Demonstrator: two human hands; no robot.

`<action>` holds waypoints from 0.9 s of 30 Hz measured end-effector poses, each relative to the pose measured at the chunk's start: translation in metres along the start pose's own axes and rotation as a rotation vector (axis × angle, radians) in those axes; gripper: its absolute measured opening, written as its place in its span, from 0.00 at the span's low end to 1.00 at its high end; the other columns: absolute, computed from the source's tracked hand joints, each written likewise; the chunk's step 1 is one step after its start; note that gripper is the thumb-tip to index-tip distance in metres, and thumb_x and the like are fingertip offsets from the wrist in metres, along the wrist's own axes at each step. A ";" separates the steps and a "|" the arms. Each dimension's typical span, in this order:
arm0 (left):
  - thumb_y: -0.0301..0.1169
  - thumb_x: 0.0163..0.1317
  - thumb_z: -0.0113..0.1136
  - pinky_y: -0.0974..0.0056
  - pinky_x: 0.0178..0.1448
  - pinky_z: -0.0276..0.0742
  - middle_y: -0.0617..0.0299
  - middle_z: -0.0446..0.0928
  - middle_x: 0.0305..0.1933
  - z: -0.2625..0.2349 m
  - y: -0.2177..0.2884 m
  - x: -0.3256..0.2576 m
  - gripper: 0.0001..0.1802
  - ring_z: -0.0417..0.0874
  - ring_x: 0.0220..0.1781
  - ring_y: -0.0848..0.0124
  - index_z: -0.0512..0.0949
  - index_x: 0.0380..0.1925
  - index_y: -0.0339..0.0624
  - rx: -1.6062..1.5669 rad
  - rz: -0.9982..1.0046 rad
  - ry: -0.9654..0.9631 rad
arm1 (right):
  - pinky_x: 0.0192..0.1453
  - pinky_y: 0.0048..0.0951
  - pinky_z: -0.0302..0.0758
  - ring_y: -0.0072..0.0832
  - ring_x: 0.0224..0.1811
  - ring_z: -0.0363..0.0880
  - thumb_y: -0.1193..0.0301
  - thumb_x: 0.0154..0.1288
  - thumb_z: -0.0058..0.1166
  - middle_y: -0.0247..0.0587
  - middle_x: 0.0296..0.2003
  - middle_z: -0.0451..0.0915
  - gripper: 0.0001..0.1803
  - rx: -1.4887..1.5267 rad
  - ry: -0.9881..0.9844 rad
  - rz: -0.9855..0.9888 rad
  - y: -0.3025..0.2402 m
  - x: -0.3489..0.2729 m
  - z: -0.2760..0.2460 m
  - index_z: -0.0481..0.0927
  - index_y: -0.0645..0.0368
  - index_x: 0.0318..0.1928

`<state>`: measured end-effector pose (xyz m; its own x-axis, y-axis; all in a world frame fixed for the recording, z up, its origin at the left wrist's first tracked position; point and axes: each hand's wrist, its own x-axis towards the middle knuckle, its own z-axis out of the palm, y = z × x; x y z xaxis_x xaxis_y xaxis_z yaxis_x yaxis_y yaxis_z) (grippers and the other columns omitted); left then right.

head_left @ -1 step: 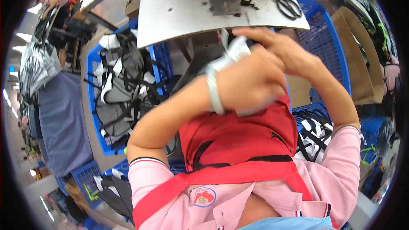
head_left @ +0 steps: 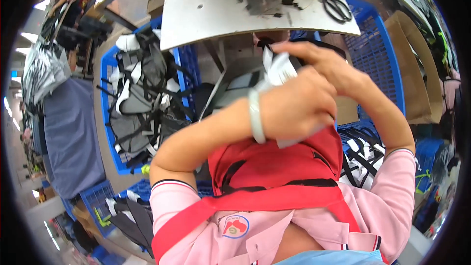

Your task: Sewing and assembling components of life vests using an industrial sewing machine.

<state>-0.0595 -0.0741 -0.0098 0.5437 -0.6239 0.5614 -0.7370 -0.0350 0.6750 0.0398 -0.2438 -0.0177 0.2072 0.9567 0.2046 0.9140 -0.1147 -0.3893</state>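
My left hand (head_left: 300, 103), a pale bangle on its wrist, is closed in front of my chest with the fingers curled under. What it grips is hidden; a pale edge shows beneath it. Past it, my right hand (head_left: 326, 64) has its fingers together, bent over white labels (head_left: 279, 71), its fingertips against them. Beyond the left forearm lies a grey and black fabric bag (head_left: 238, 86), largely covered by my arms. Below both hands is my red apron (head_left: 274, 167).
A white table (head_left: 206, 19) stands ahead, with black-handled scissors (head_left: 337, 10) and dark scraps on it. To the left, a blue crate (head_left: 109, 137) holds grey and black bags. Another blue crate (head_left: 387, 64) and a brown paper bag (head_left: 412, 68) are at right. White-tagged black straps (head_left: 363, 157) lie near my right elbow.
Both hands have shifted slightly right and toward me, with the labels. More of the grey bag's surface shows beyond my left forearm.
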 end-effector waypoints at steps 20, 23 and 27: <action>0.30 0.49 0.68 0.65 0.45 0.76 0.54 0.78 0.41 0.068 0.017 -0.358 0.18 0.81 0.38 0.65 0.82 0.40 0.35 0.421 -1.458 0.688 | 0.50 0.36 0.73 0.38 0.45 0.75 0.77 0.56 0.54 0.39 0.49 0.77 0.08 -0.201 -0.101 0.221 0.037 -0.076 0.074 0.77 0.62 0.38; 0.37 0.50 0.67 0.59 0.51 0.75 0.55 0.79 0.51 0.048 0.020 -0.362 0.17 0.79 0.53 0.57 0.83 0.38 0.39 0.381 -1.358 0.347 | 0.50 0.39 0.72 0.42 0.44 0.76 0.73 0.62 0.53 0.45 0.36 0.79 0.08 -0.180 -0.240 0.427 0.052 -0.086 0.078 0.78 0.61 0.40; 0.42 0.55 0.63 0.53 0.47 0.74 0.56 0.83 0.42 0.040 0.043 -0.345 0.16 0.81 0.47 0.54 0.84 0.34 0.40 0.636 -1.400 0.149 | 0.49 0.39 0.72 0.44 0.44 0.75 0.72 0.63 0.52 0.47 0.36 0.78 0.08 -0.130 -0.140 0.429 0.056 -0.097 0.073 0.77 0.62 0.41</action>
<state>-0.2947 0.1090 -0.1938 0.9275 0.2707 -0.2580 0.3572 -0.8455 0.3970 0.0453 -0.3237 -0.1252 0.5349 0.8415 -0.0763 0.7943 -0.5316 -0.2942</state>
